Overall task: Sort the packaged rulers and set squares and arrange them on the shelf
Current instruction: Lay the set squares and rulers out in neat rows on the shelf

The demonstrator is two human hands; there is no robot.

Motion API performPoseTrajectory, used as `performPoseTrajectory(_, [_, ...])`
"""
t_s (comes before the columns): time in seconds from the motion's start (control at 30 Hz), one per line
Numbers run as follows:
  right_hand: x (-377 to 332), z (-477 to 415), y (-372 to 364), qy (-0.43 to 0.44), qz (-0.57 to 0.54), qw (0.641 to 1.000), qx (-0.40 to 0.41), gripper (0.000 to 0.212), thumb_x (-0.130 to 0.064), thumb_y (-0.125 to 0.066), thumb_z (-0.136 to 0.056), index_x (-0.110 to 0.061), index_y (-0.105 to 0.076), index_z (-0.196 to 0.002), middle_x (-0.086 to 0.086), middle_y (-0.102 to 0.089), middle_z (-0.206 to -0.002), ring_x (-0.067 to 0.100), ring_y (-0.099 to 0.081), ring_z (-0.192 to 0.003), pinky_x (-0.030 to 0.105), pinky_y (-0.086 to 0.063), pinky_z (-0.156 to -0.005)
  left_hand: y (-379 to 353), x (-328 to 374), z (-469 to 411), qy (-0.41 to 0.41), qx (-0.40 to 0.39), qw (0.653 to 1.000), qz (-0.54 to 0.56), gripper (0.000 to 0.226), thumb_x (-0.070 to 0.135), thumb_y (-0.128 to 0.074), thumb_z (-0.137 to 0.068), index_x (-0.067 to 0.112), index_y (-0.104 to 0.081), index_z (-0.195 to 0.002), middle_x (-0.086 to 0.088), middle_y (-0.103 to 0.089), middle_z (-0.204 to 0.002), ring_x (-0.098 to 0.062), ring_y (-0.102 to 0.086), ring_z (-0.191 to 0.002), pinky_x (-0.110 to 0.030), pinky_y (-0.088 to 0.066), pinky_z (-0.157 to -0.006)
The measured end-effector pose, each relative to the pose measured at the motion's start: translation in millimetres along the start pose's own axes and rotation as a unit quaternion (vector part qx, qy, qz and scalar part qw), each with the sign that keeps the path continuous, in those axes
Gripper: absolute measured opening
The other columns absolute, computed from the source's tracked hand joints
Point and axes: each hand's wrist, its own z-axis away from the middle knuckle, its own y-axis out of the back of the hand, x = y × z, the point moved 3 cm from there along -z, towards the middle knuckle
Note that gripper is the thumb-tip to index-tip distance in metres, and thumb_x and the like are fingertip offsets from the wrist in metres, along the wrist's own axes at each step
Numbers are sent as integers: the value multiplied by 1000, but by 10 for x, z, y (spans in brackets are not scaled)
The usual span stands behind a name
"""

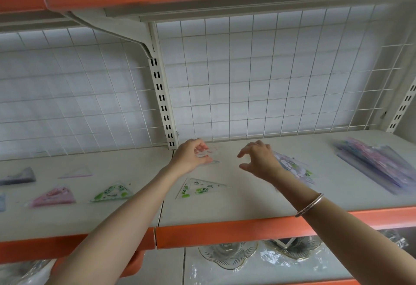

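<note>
A person's left hand (190, 155) closes its grip on a small clear packet (208, 152) with red print, just right of the slotted post (162, 95) at the back of the white shelf (247, 203); whether the packet holds a ruler or a set square cannot be made out. Further right of the post, the right hand (258, 160) hovers with its grip open, fingers spread and holding nothing, partly covering a heap of purple flowered packets (295, 168). A clear set square (199, 189) with green print lies flat in front of the post. Left of the post lie a green packet (112, 192) and a pink packet (54, 197), both blurred. Far right of it, a stack of purple packets (380, 167) is smeared by motion.
</note>
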Motion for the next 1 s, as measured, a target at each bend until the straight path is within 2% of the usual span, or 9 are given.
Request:
performPoseTrajectory(0.13, [204,34,11,-78,88,991,-66,54,-43,-65,-82,-34,-49,-133,-2,-37,-145,31,-20,-138,46,-12,-110,-166,161,-70,-9,-12,999,-42,36,33,-80,-73,21,-65,-104,3,-56,-106,-13,-53,-98,-25,-39,-78])
performPoseTrajectory(0.23, [318,83,-6,-105,128,980,-108,59,-47,-57,-84,-41,-37,-140,-1,-29,-150,36,-21,-136,56,-12,-109,-292,255,-146,-3,-18,998,-60,38,33,-81,-72,23,-66,-105,4,-50,-104,-15,-51,-104,-29,-42,-85])
performPoseTrajectory(0.33, [437,130,2,-118,99,982,-110,59,-36,-54,-86,-44,-33,-141,-3,-27,-151,31,-31,-131,55,-19,-105,-418,351,-221,-4,-26,998,-60,39,34,-80,-73,25,-65,-107,3,-48,-108,-16,-48,-109,-31,-42,-91])
performPoseTrajectory(0.43, [539,156,19,-113,60,986,-105,58,-27,-52,-86,-43,-35,-139,-4,-26,-151,29,-32,-131,54,-22,-103,-551,453,-304,-6,-33,998,-61,39,34,-79,-74,26,-64,-109,4,-46,-109,-15,-46,-112,-30,-41,-93])
performPoseTrajectory(0.6, [730,190,64,-100,56,988,-103,57,-25,-52,-87,-43,-37,-139,-5,-26,-152,28,-32,-131,53,-23,-102,-808,585,-452,3,-48,997,-58,40,32,-79,-73,24,-64,-109,2,-44,-110,-16,-46,-115,-28,-40,-92])
performPoseTrajectory(0.77, [996,246,150,-109,50,987,-102,57,-25,-52,-87,-44,-38,-139,-5,-27,-151,28,-33,-130,52,-23,-102,-1029,649,-583,29,-65,994,-79,39,30,-77,-76,20,-64,-112,-7,-47,-120,-22,-44,-119,-27,-41,-88])
performPoseTrajectory(0.87, [1114,277,185,-100,58,988,-100,56,-26,-51,-87,-44,-37,-139,-6,-26,-152,28,-35,-129,48,-24,-101,-1159,719,-615,33,-88,994,-58,37,29,-76,-77,21,-66,-111,-9,-46,-115,-25,-44,-119,-22,-38,-82])
performPoseTrajectory(1.0, [1170,287,197,-94,53,989,-98,57,-27,-52,-87,-44,-37,-139,-5,-25,-153,29,-36,-129,45,-24,-101,-1290,803,-632,29,-93,995,-36,34,34,-77,-75,25,-68,-106,-10,-50,-112,-24,-47,-115,-24,-38,-86])
